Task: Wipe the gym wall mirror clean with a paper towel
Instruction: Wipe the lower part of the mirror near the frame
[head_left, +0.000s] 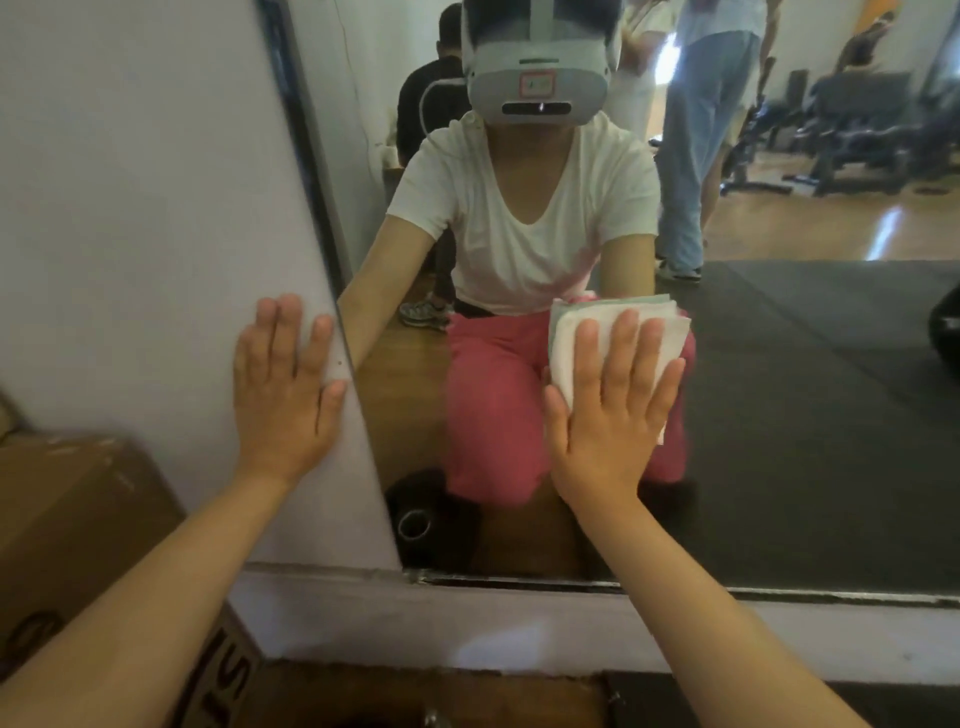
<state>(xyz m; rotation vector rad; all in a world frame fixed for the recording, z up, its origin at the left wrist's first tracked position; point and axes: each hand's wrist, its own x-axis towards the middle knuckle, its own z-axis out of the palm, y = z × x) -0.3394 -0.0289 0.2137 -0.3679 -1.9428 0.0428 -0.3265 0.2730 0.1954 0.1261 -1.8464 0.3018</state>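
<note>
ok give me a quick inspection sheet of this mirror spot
surface: mirror set in a pale wall; smears cannot be judged.
job's things: folded paper towel flat against the glass.
clutter: cardboard box low on the left.
grippers: left hand flat on the wall beside the mirror edge; right hand presses the towel, fingers straight.
cables: nothing seen.
surroundings: gym machines and standing people reflected in the mirror.
</note>
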